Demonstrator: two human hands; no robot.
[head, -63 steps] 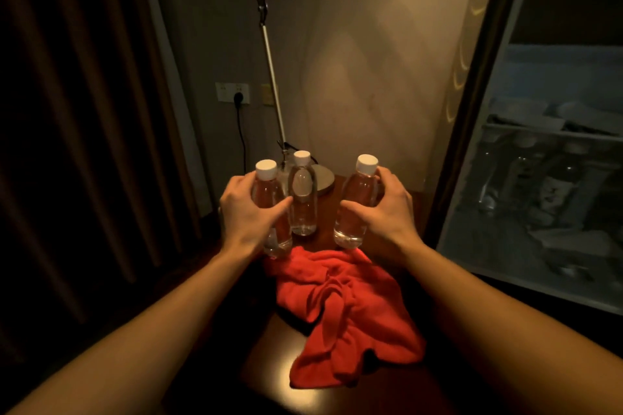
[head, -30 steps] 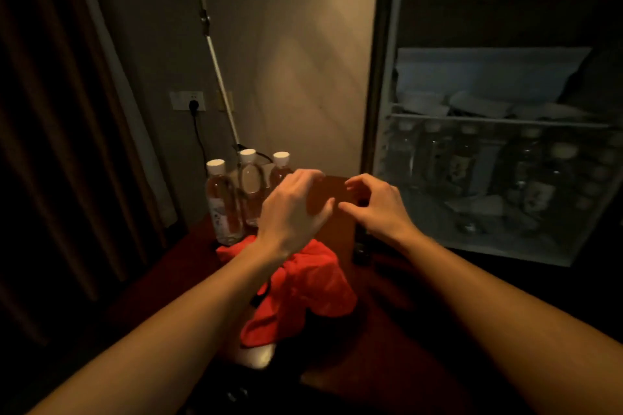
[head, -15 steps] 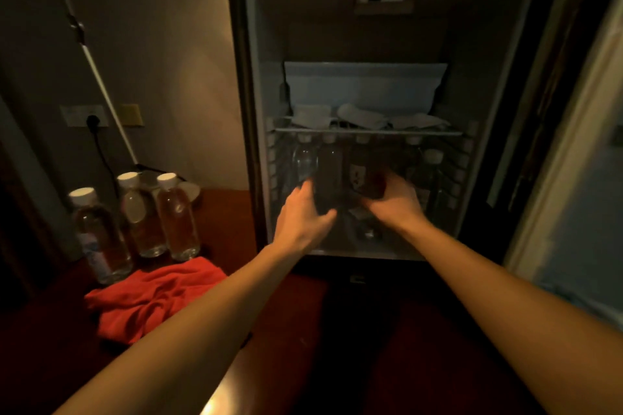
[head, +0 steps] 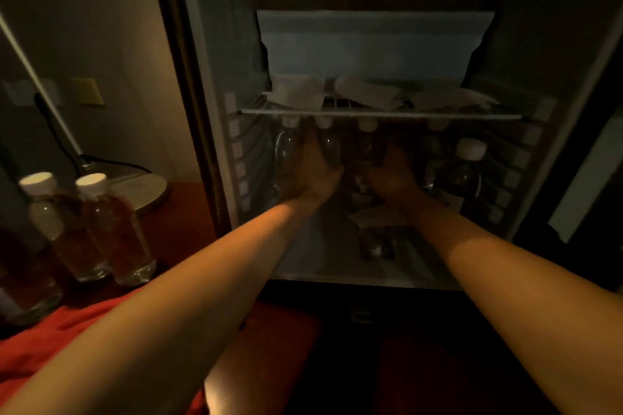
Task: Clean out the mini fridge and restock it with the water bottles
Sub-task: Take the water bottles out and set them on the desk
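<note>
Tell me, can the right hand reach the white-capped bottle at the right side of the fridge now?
Probably yes: the right hand is inside the open fridge, the white-capped bottle stands just right of it, nothing between.

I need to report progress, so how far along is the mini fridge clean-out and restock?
Early. Done: mini fridge open, white-capped clear bottles waiting outside by the red cloth. In hand: left hand and right hand among the bottles under the white wire shelf; grip unclear. Left: emptying, crumpled papers, wiping, restocking.
</note>
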